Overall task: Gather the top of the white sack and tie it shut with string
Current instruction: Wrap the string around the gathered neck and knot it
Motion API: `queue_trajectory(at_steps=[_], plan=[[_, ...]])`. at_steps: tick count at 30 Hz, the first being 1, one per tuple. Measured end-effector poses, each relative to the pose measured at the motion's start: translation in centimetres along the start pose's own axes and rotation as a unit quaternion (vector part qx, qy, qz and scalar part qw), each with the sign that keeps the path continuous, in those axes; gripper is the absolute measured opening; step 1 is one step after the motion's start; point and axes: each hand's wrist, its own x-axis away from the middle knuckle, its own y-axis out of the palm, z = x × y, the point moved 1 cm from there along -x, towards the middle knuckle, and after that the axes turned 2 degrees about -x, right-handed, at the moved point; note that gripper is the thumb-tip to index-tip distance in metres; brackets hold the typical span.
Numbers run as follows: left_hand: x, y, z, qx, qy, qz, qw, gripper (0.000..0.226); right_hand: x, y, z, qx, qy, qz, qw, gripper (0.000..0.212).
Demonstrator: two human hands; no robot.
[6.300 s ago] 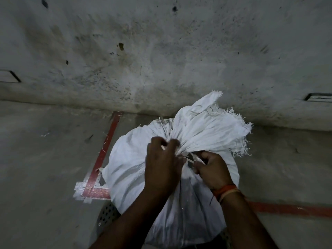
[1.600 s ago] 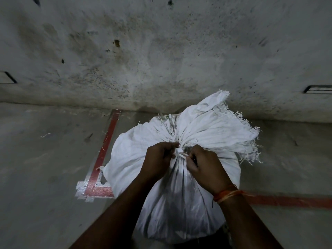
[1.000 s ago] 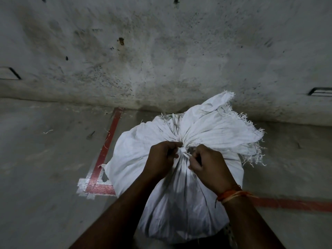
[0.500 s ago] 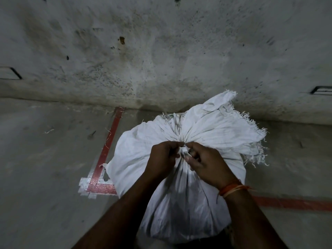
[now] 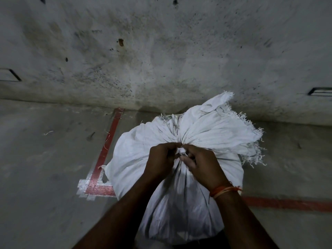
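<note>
White woven plastic sack (image 5: 179, 198) stands full on the grey concrete floor (image 5: 45, 177) close to a stained wall (image 5: 161, 51), partly over a red taped line (image 5: 107, 146), its top bunched into a neck with the frayed mouth (image 5: 224, 130) fanning out behind. Both hands meet at that neck: the left hand (image 5: 160, 161) is curled shut on the gathered fabric, and the right hand (image 5: 203, 164), with an orange thread band (image 5: 222, 190) at the wrist, pinches a short piece of pale string (image 5: 181, 152) between its fingertips.
</note>
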Motion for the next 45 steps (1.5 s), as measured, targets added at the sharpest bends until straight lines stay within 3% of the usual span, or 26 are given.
queue_trajectory(at_steps=[4, 13, 20, 29, 34, 35, 37, 40, 42, 45], plan=[[0.1, -0.1, 0.1, 0.003, -0.004, -0.009, 1.0, 0.035, 0.0, -1.0, 0.3, -0.096, 0.049, -0.075, 0.991, 0.04], [0.0, -0.3, 0.0, 0.017, -0.005, -0.005, 1.0, 0.035, -0.6, 1.3, 0.1, 0.0, 0.035, 0.032, 0.999, 0.017], [0.0, -0.4, 0.1, -0.016, 0.013, -0.013, 1.0, 0.037, -1.0, 0.2, 0.8, -0.07, 0.069, 0.008, 0.995, 0.017], [0.2, -0.7, 0.1, -0.017, 0.023, 0.0, 1.0, 0.037, -1.0, 1.5, 0.2, -0.049, 0.082, 0.085, 0.992, 0.011], [0.1, -1.2, 0.5, -0.019, -0.006, -0.011, 1.0, 0.033, -1.0, 1.6, -0.3, -0.11, 0.123, 0.061, 0.984, 0.014], [0.0, -1.3, 0.7, -0.022, -0.016, -0.023, 0.999, 0.033, -0.9, 1.5, -0.5, -0.145, 0.154, 0.073, 0.975, 0.014], [-0.2, -1.9, 1.3, -0.025, -0.033, -0.041, 0.998, 0.029, -0.8, 1.0, -0.8, -0.214, 0.24, 0.177, 0.93, 0.016], [-0.8, -3.1, 2.0, -0.001, -0.024, -0.005, 1.0, 0.028, -1.1, -0.9, 0.4, -0.331, 0.402, 0.373, 0.768, 0.039], [-1.7, -3.4, 2.3, 0.002, -0.019, 0.038, 0.999, 0.037, -1.5, -2.1, 2.2, -0.44, 0.422, 0.428, 0.667, 0.063], [-4.6, -2.2, 2.3, 0.045, -0.075, -0.006, 0.996, 0.064, -2.6, -3.1, 3.8, -0.581, 0.349, 0.417, 0.605, 0.071]])
